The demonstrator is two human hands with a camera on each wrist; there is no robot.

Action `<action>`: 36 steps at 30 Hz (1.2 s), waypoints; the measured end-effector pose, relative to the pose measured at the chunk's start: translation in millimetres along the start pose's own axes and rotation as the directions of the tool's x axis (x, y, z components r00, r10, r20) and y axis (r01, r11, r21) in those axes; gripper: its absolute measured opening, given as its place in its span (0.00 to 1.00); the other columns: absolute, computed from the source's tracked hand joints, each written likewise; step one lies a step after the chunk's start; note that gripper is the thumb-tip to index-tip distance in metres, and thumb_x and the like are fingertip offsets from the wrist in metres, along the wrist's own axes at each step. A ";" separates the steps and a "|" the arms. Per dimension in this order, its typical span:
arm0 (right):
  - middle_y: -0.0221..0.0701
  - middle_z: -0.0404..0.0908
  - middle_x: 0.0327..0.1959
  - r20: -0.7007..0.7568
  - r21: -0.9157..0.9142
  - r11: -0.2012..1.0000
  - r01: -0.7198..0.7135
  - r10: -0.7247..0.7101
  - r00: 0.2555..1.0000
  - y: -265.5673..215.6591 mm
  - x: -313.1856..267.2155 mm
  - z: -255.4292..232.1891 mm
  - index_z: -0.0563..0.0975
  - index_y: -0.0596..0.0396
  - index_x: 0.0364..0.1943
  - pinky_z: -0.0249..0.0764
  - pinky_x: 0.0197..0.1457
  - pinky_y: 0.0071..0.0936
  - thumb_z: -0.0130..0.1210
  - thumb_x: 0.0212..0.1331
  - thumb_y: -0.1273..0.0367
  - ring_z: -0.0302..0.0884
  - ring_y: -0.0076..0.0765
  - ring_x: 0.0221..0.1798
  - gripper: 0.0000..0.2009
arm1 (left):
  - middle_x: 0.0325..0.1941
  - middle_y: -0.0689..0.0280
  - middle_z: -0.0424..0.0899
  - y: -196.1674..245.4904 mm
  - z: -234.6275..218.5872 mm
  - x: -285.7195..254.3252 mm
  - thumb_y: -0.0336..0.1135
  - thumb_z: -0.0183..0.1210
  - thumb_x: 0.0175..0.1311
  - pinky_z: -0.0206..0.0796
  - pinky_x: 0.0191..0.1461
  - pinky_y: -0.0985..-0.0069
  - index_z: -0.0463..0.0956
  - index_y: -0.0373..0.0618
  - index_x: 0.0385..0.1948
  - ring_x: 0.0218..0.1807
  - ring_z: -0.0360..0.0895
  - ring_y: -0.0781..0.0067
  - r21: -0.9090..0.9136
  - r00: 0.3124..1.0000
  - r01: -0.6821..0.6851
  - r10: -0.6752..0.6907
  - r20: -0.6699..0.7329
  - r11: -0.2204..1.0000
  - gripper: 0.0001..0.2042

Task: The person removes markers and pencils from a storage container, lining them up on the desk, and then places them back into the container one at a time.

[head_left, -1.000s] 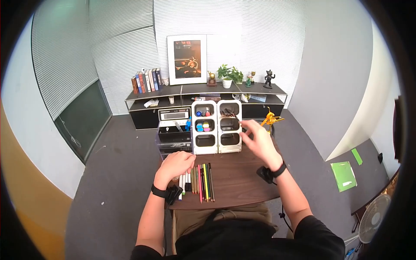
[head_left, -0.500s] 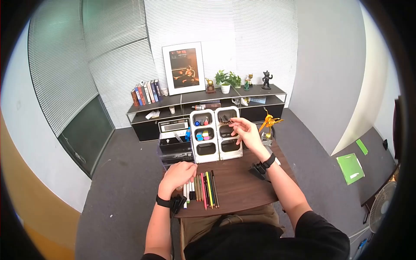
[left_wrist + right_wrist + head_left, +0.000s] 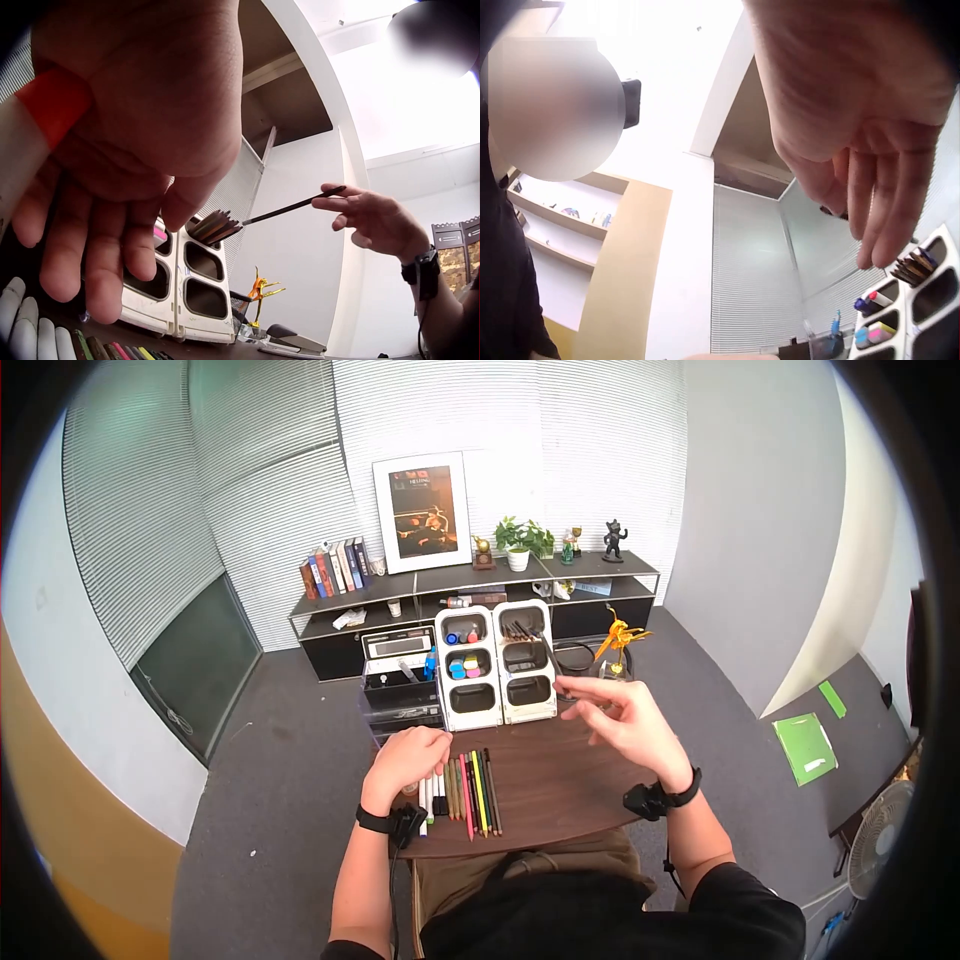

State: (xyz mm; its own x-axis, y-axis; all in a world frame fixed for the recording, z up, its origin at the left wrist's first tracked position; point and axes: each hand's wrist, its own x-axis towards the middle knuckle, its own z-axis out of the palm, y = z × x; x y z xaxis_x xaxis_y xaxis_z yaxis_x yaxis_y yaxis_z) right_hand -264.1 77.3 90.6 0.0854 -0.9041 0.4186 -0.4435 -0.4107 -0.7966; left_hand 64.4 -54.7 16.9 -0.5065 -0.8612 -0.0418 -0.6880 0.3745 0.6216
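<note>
My right hand (image 3: 630, 728) pinches a dark pencil (image 3: 285, 211) between thumb and fingers, to the right of the white organizer (image 3: 503, 714). In the left wrist view the pencil slants toward a bundle of brown pencils (image 3: 216, 225) in the organizer's top right compartment. My left hand (image 3: 408, 758) hovers low at the table's left, fingers loosely bent, beside a row of markers and colored pencils (image 3: 470, 795). A white cylinder with an orange-red band (image 3: 54, 105) shows close by the left palm.
Markers (image 3: 464, 637) stand in the top left compartment, bright pink, yellow and blue pieces (image 3: 464, 668) below. Left of it is a dark desk box (image 3: 398, 685) with a display. An orange figurine (image 3: 618, 638) stands behind the right hand. A low shelf (image 3: 340, 622) runs along the back.
My right hand went up to the organizer's right column, then drew back right and nearer to me, with the dark pencil now visible. The left hand stays by the row.
</note>
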 end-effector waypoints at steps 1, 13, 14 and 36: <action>0.34 0.95 0.53 0.054 -0.028 1.000 -0.004 0.006 0.999 -6.5 -6.6 -3.7 0.83 0.52 0.72 0.85 0.36 0.21 0.58 0.75 0.74 0.90 0.21 0.39 0.22 | 0.26 0.63 0.91 0.4 0.1 -0.4 0.48 0.47 0.80 0.80 0.45 0.65 0.85 0.41 0.29 0.31 0.90 0.63 -0.009 1.000 0.003 -0.003 -0.002 1.000 0.24; 0.45 0.92 0.57 0.570 -0.367 0.923 0.118 0.123 0.812 -20.1 -23.4 8.1 0.82 0.55 0.70 0.82 0.65 0.44 0.64 0.72 0.66 0.90 0.56 0.58 0.24 | 0.25 0.63 0.89 -2.0 -0.2 -0.6 0.48 0.48 0.81 0.78 0.42 0.65 0.85 0.41 0.30 0.29 0.87 0.65 0.000 1.000 -0.007 0.007 0.001 1.000 0.24; 0.44 0.91 0.60 0.606 -0.367 0.915 0.168 0.098 0.789 -5.7 -23.9 11.7 0.80 0.50 0.74 0.83 0.63 0.46 0.64 0.73 0.64 0.90 0.57 0.58 0.26 | 0.25 0.63 0.89 -3.0 0.3 0.1 0.48 0.48 0.82 0.78 0.42 0.65 0.85 0.41 0.30 0.28 0.87 0.65 -0.002 1.000 -0.014 0.014 0.001 1.000 0.24; 0.47 0.67 0.85 0.761 -0.409 0.884 0.226 0.195 0.618 76.9 -14.0 79.1 0.73 0.61 0.77 0.68 0.85 0.44 0.65 0.72 0.64 0.63 0.54 0.86 0.32 | 0.25 0.62 0.89 -5.1 2.3 1.6 0.47 0.48 0.80 0.79 0.40 0.65 0.85 0.41 0.30 0.28 0.89 0.66 -0.027 1.000 0.009 -0.009 -0.010 1.000 0.23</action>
State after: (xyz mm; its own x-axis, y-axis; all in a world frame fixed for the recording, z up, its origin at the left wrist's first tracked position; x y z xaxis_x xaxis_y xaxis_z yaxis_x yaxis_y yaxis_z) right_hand -228.8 49.1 -11.0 0.6458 -0.7286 -0.2281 -0.7379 -0.5190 -0.4314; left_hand 65.9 -57.2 11.8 -0.4954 -0.8678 -0.0398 -0.6783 0.3578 0.6418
